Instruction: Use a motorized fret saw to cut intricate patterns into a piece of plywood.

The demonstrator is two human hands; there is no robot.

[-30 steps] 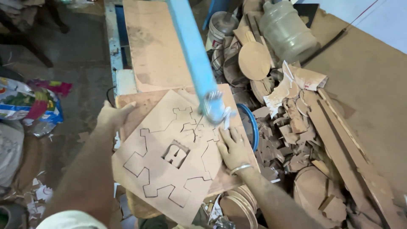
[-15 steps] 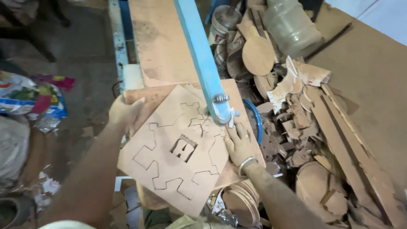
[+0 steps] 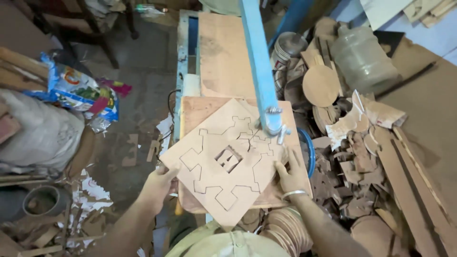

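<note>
Both hands (image 3: 157, 183) (flat) flanking wooden panel (image 3: 228, 166)

Floor, left: grey sack (image 3: 40, 135) lying on its side; a colourful printed bag (image 3: 78, 90) just above it.
Floor, lower left: round dark tin (image 3: 42, 202) among white paper scraps (image 3: 93, 195) and wood offcuts.
Upper right: clear plastic water jug (image 3: 364, 59), tilted, resting among cut pieces.
Beside jug: round wooden paddle shape (image 3: 321, 85), flat; a white bucket (image 3: 288, 47) behind it.
Right: heap of brown board offcuts (image 3: 354, 162), jagged and piled loosely.
Far right: long board strips (image 3: 419, 176) running diagonally toward the lower corner.
Bottom centre: stack of round wooden discs (image 3: 283, 231), edges showing.
</note>
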